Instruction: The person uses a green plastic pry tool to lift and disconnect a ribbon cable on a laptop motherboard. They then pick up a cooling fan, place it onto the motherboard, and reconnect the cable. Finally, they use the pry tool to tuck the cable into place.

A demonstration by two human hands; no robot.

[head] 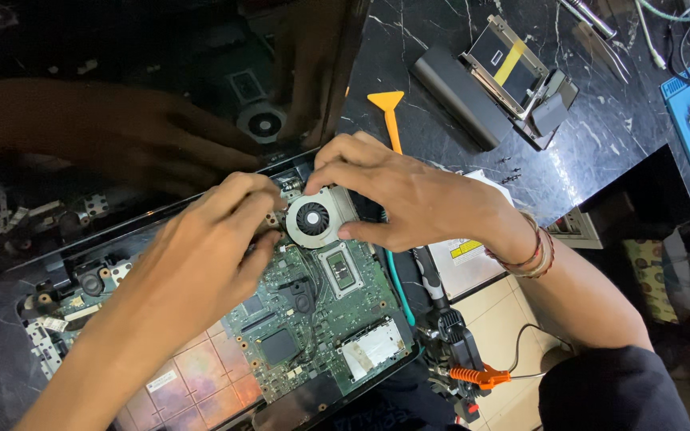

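An opened laptop lies in front of me, its green motherboard [313, 307] bare. A round cooling fan in a metal housing [313, 217] sits at the board's top edge. My left hand [205, 247] pinches the fan's left side with its fingertips. My right hand [397, 195] grips the fan's top and right side, thumb under its lower right edge. The glossy black laptop screen [121, 96] stands open behind and mirrors both hands and the fan.
An orange plastic pry tool [389, 116] lies on the black marble table beyond my right hand. A drive caddy with a yellow strip [505, 68] and a dark battery bar [453, 96] rest further back. An electric screwdriver with an orange clip [461, 351] lies at the laptop's right.
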